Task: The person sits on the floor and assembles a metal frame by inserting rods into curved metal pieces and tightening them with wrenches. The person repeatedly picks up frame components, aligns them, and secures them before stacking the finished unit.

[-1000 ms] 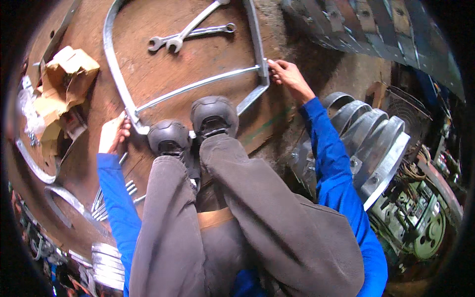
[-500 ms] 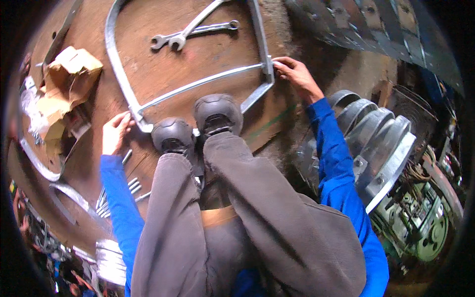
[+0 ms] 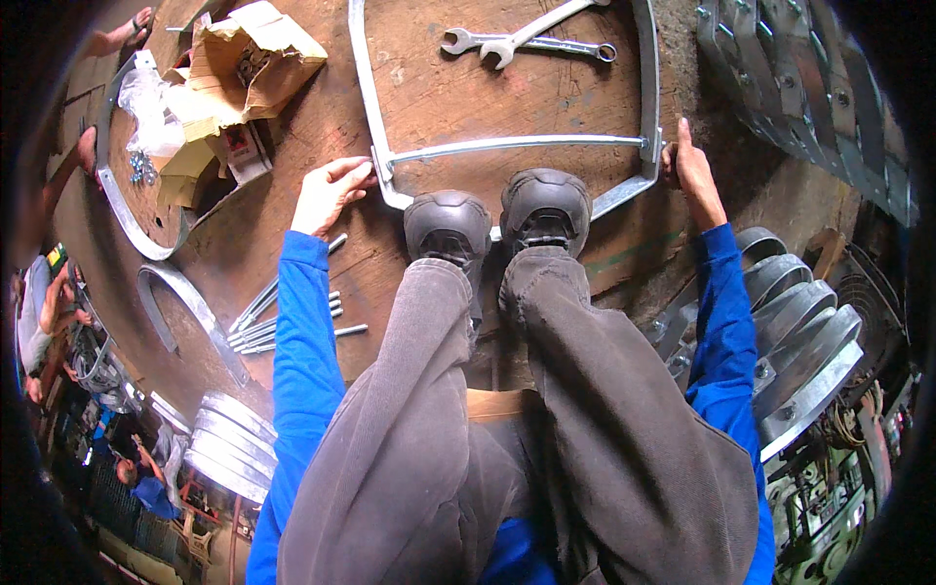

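Observation:
A bent flat metal band lies on the wooden surface, its sides running away from me. Across it spans a thin metal rod, reaching both sides near the close corners. My left hand is closed at the rod's left end, fingertips pressed together against the band's outer side. At the right end, my right hand has one digit pointing up while the other fingers curl in beside the band. What either hand pinches is too small to make out. My dark shoes stand over the band's near bar.
Two wrenches lie crossed inside the band. Left are a torn cardboard box, a plastic bag, loose metal rods and a curved strip. Stacked bent bands stand at right. Other people are at far left.
The whole view has swung, so the scene sits farther right. My right hand has turned, and one digit now points up. My left hand stays by the rod's left end.

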`<move>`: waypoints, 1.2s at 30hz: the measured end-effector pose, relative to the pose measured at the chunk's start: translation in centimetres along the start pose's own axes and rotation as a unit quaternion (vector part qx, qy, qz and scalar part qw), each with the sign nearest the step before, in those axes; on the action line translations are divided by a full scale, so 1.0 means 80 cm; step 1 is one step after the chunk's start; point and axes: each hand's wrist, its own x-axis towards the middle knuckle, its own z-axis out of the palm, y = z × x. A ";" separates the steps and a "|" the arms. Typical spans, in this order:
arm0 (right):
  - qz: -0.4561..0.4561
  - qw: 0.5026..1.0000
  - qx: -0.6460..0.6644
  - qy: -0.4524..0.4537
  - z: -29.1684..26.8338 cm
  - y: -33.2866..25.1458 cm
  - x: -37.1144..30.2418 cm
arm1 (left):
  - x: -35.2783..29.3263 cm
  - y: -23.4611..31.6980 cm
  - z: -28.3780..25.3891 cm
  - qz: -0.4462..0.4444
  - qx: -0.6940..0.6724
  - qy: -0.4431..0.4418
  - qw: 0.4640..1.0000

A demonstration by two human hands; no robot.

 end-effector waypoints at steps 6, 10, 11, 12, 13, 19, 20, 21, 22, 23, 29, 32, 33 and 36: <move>-0.072 0.985 0.152 -0.020 0.017 -0.009 -0.042 | 0.007 0.001 0.002 -0.062 -0.025 0.017 0.998; 0.007 0.980 0.183 -0.070 -0.002 0.024 -0.009 | 0.012 0.009 0.011 -0.039 -0.009 0.000 0.999; 0.002 0.976 0.209 -0.066 0.004 0.019 -0.015 | 0.006 0.007 0.006 -0.046 0.010 0.017 0.999; -0.005 0.972 0.229 -0.045 0.008 0.011 -0.028 | 0.015 -0.002 0.003 -0.046 0.020 0.022 0.999; -0.003 0.986 0.162 0.033 0.012 0.001 -0.037 | 0.018 -0.007 0.000 -0.048 0.017 0.013 0.999; -0.045 0.974 0.217 -0.036 0.016 -0.001 -0.045 | 0.024 -0.016 -0.008 -0.042 -0.006 -0.006 0.999; -0.050 0.976 0.209 -0.044 0.015 0.001 -0.039 | 0.024 -0.013 -0.007 -0.043 -0.003 -0.009 0.999; -0.055 0.977 0.201 -0.053 0.014 0.006 -0.032 | 0.023 -0.012 -0.006 -0.043 0.000 -0.013 0.999; -0.062 0.977 0.193 -0.064 0.016 0.007 -0.027 | 0.022 -0.012 -0.007 -0.038 0.004 -0.009 0.999; -0.073 0.982 0.164 -0.060 0.016 0.008 -0.023 | 0.022 -0.012 -0.007 -0.034 0.009 -0.005 0.999; -0.174 0.984 -0.029 0.017 0.012 0.009 -0.017 | 0.018 -0.005 0.000 0.006 0.039 0.030 0.999; -0.180 0.978 -0.097 0.046 0.018 -0.001 -0.023 | 0.018 -0.012 -0.004 0.027 0.041 0.036 0.998; -0.176 0.976 -0.118 0.052 0.022 -0.006 -0.025 | 0.017 -0.013 -0.004 0.031 0.047 0.041 0.998; -0.251 0.949 -0.158 0.104 0.035 0.003 -0.018 | 0.017 -0.021 -0.002 0.086 0.047 0.045 0.994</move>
